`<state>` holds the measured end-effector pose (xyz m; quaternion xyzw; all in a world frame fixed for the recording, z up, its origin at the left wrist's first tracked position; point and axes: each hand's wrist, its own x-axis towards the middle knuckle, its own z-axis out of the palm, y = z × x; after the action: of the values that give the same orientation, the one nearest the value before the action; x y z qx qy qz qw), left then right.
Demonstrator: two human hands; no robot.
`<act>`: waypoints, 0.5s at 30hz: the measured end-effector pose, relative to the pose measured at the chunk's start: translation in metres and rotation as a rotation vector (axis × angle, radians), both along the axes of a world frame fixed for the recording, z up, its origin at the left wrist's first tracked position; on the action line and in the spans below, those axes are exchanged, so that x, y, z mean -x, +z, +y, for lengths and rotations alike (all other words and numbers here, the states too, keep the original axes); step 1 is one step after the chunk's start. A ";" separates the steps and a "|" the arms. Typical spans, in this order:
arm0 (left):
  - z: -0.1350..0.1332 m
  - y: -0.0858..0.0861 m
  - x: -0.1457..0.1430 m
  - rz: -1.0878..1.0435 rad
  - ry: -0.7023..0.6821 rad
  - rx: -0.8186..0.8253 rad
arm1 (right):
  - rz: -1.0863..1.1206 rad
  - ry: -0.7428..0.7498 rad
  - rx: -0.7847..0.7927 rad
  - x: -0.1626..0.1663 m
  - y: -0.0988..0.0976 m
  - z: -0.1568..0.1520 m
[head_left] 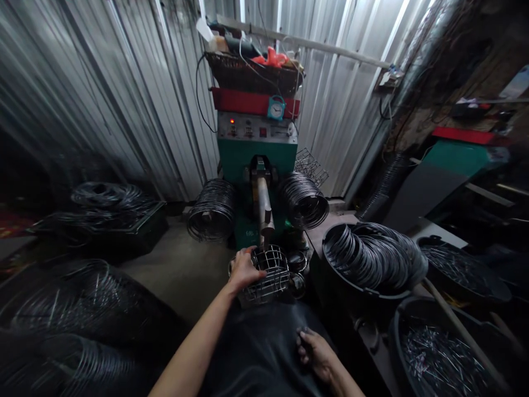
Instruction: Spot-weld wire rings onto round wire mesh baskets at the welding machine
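My left hand reaches forward and grips the rim of a round wire cage that sits under the metal arm of a green machine. My right hand rests low on dark cloth over my lap, fingers curled; whether it holds anything small I cannot make out. Wire ring bundles hang on both sides of the machine's arm.
A black tub of wire rings stands at the right, with tubs of short wire pieces nearer me. Stacks of wire coils lie at the left on the floor. Corrugated metal walls close the back.
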<state>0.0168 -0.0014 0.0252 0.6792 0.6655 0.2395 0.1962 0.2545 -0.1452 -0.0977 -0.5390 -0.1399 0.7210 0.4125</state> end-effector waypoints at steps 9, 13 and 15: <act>0.004 0.001 -0.005 0.036 0.004 0.024 | 0.052 -0.093 0.019 0.000 -0.001 0.000; 0.006 -0.003 0.006 -0.071 -0.033 0.023 | 0.103 -0.092 0.056 0.001 0.010 0.000; 0.005 -0.011 0.028 -0.250 -0.038 -0.001 | 0.124 -0.091 0.053 -0.001 0.018 0.001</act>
<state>-0.0108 0.0038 0.0145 0.6568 0.6226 0.3188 0.2819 0.2556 -0.1440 -0.0800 -0.5100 -0.0706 0.7369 0.4382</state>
